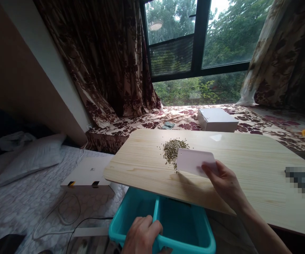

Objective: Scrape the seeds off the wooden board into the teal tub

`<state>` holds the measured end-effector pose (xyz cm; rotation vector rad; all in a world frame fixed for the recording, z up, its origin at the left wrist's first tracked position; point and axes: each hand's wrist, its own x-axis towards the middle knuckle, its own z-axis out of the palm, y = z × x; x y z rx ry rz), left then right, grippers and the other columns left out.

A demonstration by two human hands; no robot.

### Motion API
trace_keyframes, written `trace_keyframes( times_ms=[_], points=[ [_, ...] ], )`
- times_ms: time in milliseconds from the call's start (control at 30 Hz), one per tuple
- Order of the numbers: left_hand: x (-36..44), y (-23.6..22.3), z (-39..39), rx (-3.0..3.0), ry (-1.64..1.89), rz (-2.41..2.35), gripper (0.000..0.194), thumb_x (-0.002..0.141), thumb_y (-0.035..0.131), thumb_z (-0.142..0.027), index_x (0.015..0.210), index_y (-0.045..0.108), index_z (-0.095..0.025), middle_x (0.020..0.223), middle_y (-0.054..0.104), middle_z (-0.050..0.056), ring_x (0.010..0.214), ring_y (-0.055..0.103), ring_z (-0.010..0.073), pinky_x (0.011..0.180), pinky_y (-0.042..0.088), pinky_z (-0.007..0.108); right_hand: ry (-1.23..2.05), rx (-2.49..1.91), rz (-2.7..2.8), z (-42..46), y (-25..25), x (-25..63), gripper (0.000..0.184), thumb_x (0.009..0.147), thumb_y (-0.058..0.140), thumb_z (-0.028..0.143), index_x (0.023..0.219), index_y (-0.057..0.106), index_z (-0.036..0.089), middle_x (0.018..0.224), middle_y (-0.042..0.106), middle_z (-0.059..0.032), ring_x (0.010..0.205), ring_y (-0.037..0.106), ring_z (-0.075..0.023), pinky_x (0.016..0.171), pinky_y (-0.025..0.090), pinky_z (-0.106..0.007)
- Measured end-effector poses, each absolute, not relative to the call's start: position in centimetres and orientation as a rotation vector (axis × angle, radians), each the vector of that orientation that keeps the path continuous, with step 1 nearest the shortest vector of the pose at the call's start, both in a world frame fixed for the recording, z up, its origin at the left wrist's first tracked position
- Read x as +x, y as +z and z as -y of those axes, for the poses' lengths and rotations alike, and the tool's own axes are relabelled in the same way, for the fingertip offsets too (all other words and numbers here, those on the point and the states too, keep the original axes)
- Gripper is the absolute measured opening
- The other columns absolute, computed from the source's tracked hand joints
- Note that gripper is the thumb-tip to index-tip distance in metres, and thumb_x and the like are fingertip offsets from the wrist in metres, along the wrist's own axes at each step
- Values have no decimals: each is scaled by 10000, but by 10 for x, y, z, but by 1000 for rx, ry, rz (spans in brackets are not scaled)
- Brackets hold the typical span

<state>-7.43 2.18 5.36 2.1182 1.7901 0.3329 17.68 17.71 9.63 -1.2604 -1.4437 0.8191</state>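
Note:
A scattered pile of small greenish-brown beans or seeds (171, 152) lies on the pale wooden table (139, 165). My right hand (225, 181) pinches a flat white card-like sheet (191, 159) by its right end, thumb on top. The sheet's left edge meets the right side of the pile. Below the table's front edge stands a turquoise plastic bin (210, 243), split in two by a divider. My left hand (143, 234) is closed over the bin's near rim where the divider meets it; some of its fingers are hidden.
Behind the table a white box (218, 120) rests on a floral window seat, with a small folded greenish cloth (168, 125) nearby. Another white box (89, 173) sits on the bed at left, beside cables. A pixelated dark object (304, 183) is at the table's right.

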Motion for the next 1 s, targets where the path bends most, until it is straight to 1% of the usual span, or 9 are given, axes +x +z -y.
trace_keyframes(
  times_ms=[267, 467, 600, 700, 767, 900, 1000],
  points=[
    [-74, 51, -19, 2141, 390, -1796, 202, 696, 765, -225, 827, 610, -220, 822, 593, -16, 828, 576, 193, 694, 374, 264, 851, -1233, 1466, -174, 97, 176, 283, 752, 635, 454, 867, 660, 197, 821, 749, -76, 779, 686, -247, 705, 522, -339],
    [-72, 50, -18, 2151, 419, -1803, 208, 689, 764, -234, 822, 606, -222, 819, 589, -21, 811, 570, 188, 694, 378, 271, 808, -1225, 1478, -172, 96, 179, 290, 759, 640, 470, 854, 665, 197, 791, 751, -70, 740, 686, -241, 667, 526, -336],
    [-70, 54, -18, 2152, 391, -1818, 191, 697, 744, -222, 814, 594, -215, 815, 580, -13, 817, 566, 197, 691, 375, 284, 810, -1262, 1469, -173, 91, 186, 315, 725, 670, 485, 848, 689, 195, 782, 760, -72, 715, 687, -248, 642, 534, -338],
    [-71, 57, -17, 2140, 387, -1790, 178, 702, 727, -207, 812, 589, -221, 817, 580, -16, 821, 568, 197, 692, 375, 283, 879, -1249, 1497, -169, 88, 192, 355, 686, 707, 502, 862, 715, 194, 819, 773, -75, 742, 697, -263, 659, 550, -348],
    [-71, 57, -17, 2128, 407, -1794, 173, 702, 717, -189, 811, 586, -224, 822, 580, -17, 831, 569, 197, 705, 377, 283, 944, -1232, 1541, -164, 87, 196, 365, 691, 714, 512, 864, 732, 192, 852, 777, -81, 762, 701, -269, 668, 557, -350],
    [-71, 58, -16, 2120, 411, -1794, 160, 708, 704, -190, 812, 587, -221, 826, 581, -9, 843, 567, 205, 708, 380, 286, 1164, -1132, 1583, -154, 85, 200, 362, 694, 735, 523, 842, 747, 193, 810, 776, -87, 745, 710, -266, 658, 571, -340],
    [-70, 59, -17, 2108, 408, -1800, 151, 714, 700, -192, 812, 588, -216, 831, 580, -5, 847, 567, 207, 714, 382, 287, 1126, -1118, 1491, -157, 84, 199, 400, 657, 754, 551, 850, 742, 200, 821, 778, -90, 751, 714, -267, 680, 577, -348]
  ],
)
